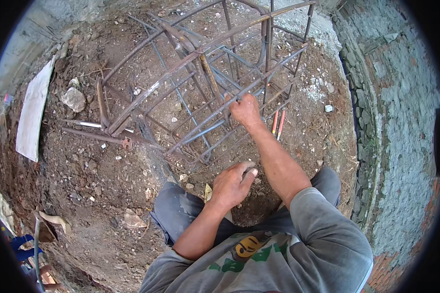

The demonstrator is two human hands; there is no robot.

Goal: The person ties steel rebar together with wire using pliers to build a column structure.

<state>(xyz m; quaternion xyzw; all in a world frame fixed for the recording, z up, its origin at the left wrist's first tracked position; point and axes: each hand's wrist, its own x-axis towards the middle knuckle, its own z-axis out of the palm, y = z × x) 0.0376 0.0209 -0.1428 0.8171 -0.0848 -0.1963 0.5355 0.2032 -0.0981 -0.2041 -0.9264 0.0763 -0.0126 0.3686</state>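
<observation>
A cage of rusty steel reinforcing bars [168, 75] with bent stirrups lies on the soil in front of me. My right hand [246, 109] is closed around a long bar [209, 122] on the cage's near side. My left hand [234, 183] hovers by my knees, short of the cage. Its fingers are loosely curled, with a gap at the thumb and nothing visible between them; the palm is hidden. Just right of my right wrist, two orange-red tool handles [278, 122] lie on the ground, close to the lower bars.
Rubble and stones, including a large pale rock [73, 99], cover the soil. A white board [35, 111] lies at the left. A rough plastered brick wall [399, 124] runs along the right. At lower left, a person's blue sleeve [24, 247] shows near a grey pole [37, 252].
</observation>
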